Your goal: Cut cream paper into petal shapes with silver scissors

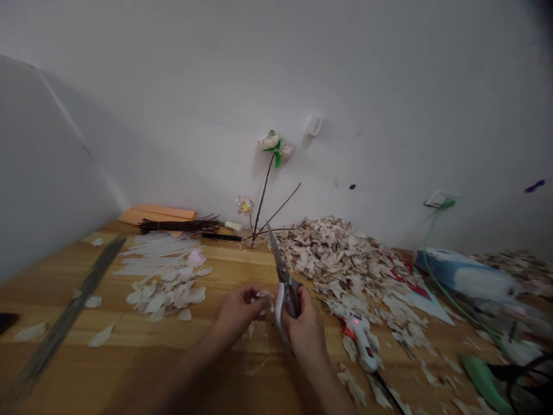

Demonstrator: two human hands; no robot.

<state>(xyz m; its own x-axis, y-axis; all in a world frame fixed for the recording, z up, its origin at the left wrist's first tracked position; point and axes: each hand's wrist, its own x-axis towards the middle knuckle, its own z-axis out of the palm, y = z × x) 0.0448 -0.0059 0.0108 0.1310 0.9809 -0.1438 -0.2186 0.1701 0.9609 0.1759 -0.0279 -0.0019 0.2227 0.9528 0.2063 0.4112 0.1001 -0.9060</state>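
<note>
A pair of scissors with grey handles is in my right hand, its blades pointing up and away from me. The blades look nearly together. My left hand is closed in a pinch on a small pale petal, just left of the scissor handles. Fingers partly hide that petal. A few pale scraps lie on the wooden table below both hands. Left of my left hand rests a pile of whitish petals.
A large heap of dry petals spreads at right. Near my right hand lies a white glue gun with a red light. Flowers on a brown stem stand by the wall. Brown sticks and grey wires lie at left.
</note>
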